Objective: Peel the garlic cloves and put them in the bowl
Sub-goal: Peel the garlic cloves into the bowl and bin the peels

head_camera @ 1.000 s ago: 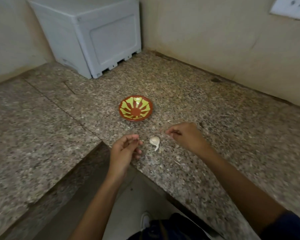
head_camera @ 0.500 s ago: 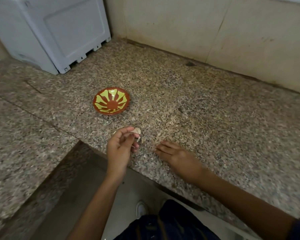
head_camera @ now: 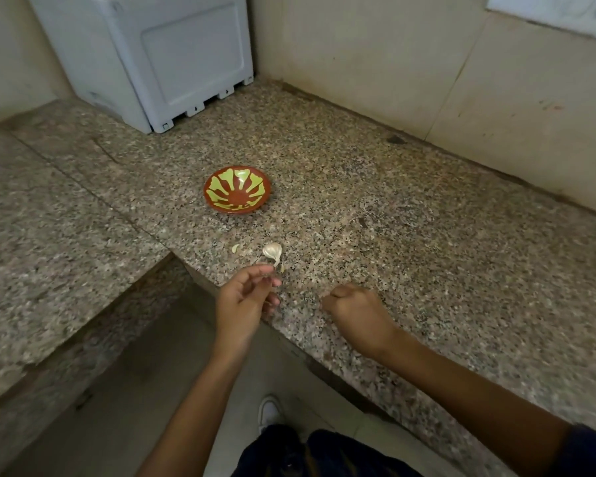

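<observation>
A red bowl (head_camera: 237, 194) with a yellow-green petal pattern sits on the granite counter (head_camera: 410, 235), and nothing shows inside it. A whitish unpeeled garlic clove (head_camera: 272, 251) lies near the counter's front edge, below the bowl. My left hand (head_camera: 245, 301) reaches up from below the edge, its thumb and forefinger pinching the clove's thin tail. My right hand (head_camera: 355, 308) rests on the counter to the right of the clove. It is curled into a fist, with nothing visible in it.
A small scrap of garlic skin (head_camera: 235, 248) lies left of the clove. A white boxy appliance (head_camera: 159, 56) stands in the back left corner. Tiled walls (head_camera: 427, 63) close the back and right. The counter steps down into a gap at lower left.
My left hand moved onto the clove lying on the counter and took its tail. My right hand drew back from beside the clove, lay flat, then curled into a fist.
</observation>
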